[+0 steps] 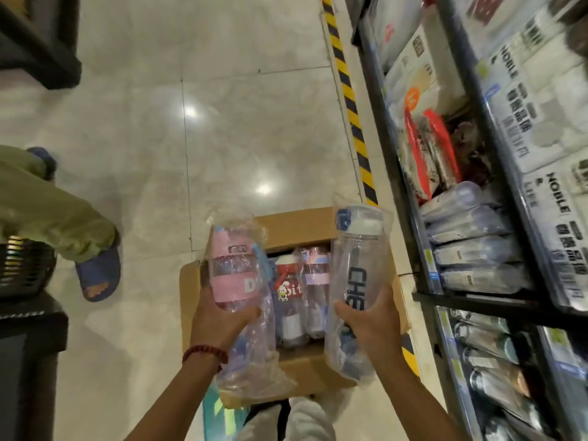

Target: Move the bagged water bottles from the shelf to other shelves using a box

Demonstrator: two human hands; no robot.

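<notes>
An open cardboard box (305, 224) sits on the floor below me with two bagged bottles (300, 294) lying inside. My left hand (219, 319) grips a pink bagged water bottle (234, 268) above the box's left side. My right hand (370, 326) grips a clear bagged bottle with a blue and white lid (358, 265) above the box's right side. Both bottles point away from me in crinkled plastic bags.
A dark metal shelf unit (471, 300) stands on the right, holding more bagged bottles (471, 249) and white boxes (547, 128). Yellow-black tape (350, 100) runs along its base. Another person's leg and blue sandal (98, 268) stand at left beside a black basket (22, 265).
</notes>
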